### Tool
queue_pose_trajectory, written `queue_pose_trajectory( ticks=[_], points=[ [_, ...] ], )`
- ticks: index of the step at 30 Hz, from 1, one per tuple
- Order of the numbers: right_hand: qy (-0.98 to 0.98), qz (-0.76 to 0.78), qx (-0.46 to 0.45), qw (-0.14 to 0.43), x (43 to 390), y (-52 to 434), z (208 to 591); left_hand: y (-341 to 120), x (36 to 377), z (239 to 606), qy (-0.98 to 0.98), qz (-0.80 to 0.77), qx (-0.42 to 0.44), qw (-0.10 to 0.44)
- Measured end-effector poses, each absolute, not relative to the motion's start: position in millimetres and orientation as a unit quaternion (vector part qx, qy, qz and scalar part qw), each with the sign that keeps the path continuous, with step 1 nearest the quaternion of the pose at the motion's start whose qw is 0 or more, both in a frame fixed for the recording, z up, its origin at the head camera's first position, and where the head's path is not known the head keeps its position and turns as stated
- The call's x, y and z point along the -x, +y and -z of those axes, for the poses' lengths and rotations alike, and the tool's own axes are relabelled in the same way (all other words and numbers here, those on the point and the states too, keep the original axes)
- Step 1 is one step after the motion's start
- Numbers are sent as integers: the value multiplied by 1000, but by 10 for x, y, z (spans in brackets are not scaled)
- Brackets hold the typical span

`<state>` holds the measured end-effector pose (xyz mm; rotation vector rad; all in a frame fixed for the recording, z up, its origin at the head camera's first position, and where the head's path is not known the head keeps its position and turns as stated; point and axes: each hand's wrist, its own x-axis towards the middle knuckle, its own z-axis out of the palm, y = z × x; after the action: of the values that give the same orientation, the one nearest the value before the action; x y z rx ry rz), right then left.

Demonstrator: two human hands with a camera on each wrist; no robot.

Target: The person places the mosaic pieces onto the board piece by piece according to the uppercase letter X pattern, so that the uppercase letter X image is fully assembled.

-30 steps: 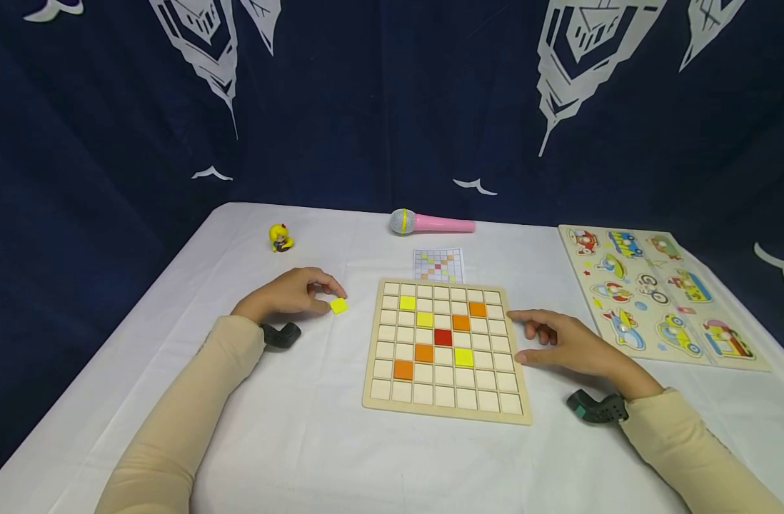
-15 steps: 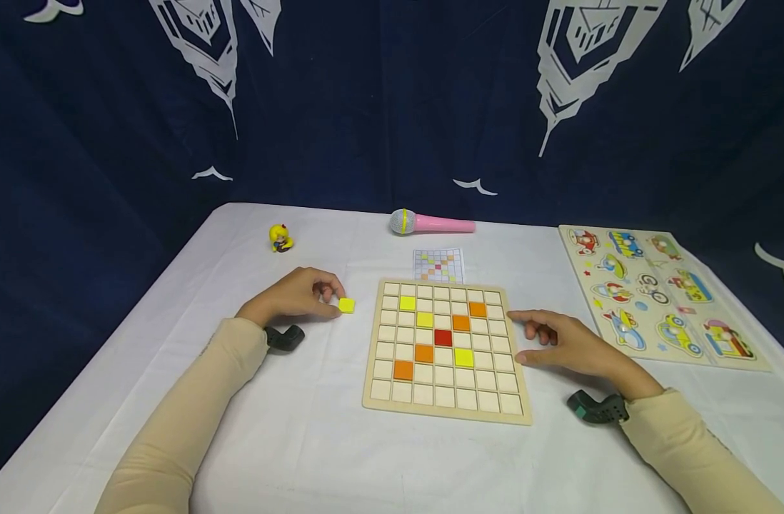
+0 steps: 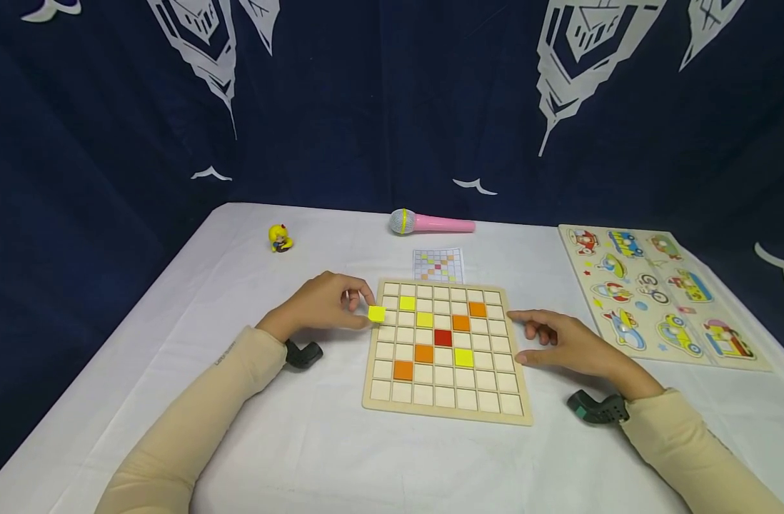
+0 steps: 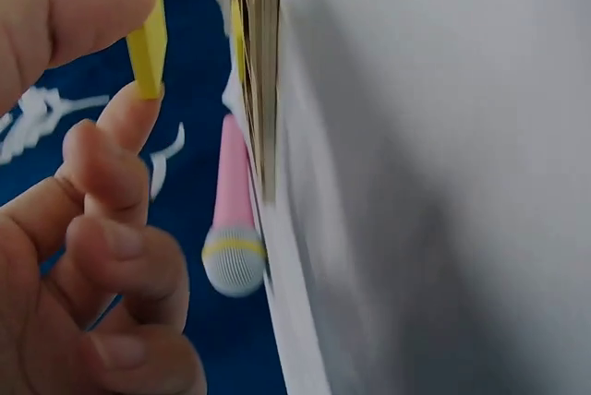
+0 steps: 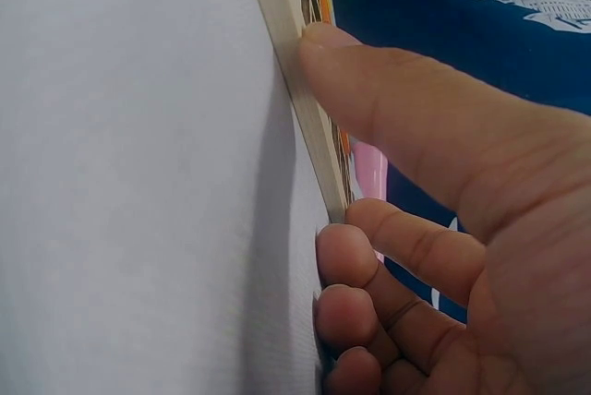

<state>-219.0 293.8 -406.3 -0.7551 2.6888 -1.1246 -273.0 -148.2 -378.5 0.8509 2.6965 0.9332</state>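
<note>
Between thumb and a fingertip, my left hand (image 3: 324, 303) pinches a yellow square tile (image 3: 376, 314), held up off the table in the left wrist view. In the head view the tile overlaps the left rim of the wooden grid board (image 3: 446, 414). Set in the board are a red tile (image 3: 443, 338), several orange tiles such as one orange tile (image 3: 403, 370), and 3 yellow ones, including a yellow tile (image 3: 464, 357). My right hand (image 3: 572, 346) rests at the board's right edge, its thumb and forefinger touching the rim and its other fingers loosely bent.
Behind the board lies a small printed pattern card (image 3: 438, 265), and beyond it a pink toy microphone (image 3: 433, 223). A yellow-haired figurine (image 3: 280, 238) sits at the back left. A picture puzzle board (image 3: 662, 296) lies to the right, near the right hand.
My left hand has lifted the yellow tile and carried it rightward from the tablecloth to the board's left edge. The right hand and board have stayed in place.
</note>
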Motion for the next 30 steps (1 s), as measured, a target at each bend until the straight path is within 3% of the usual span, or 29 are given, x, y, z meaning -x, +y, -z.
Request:
queue_pose_trajectory(
  ticks=[30],
  points=[
    [891,372,253,65,2183,2945,4053,-476,1986,3606,897,-205,-390,33]
  ],
)
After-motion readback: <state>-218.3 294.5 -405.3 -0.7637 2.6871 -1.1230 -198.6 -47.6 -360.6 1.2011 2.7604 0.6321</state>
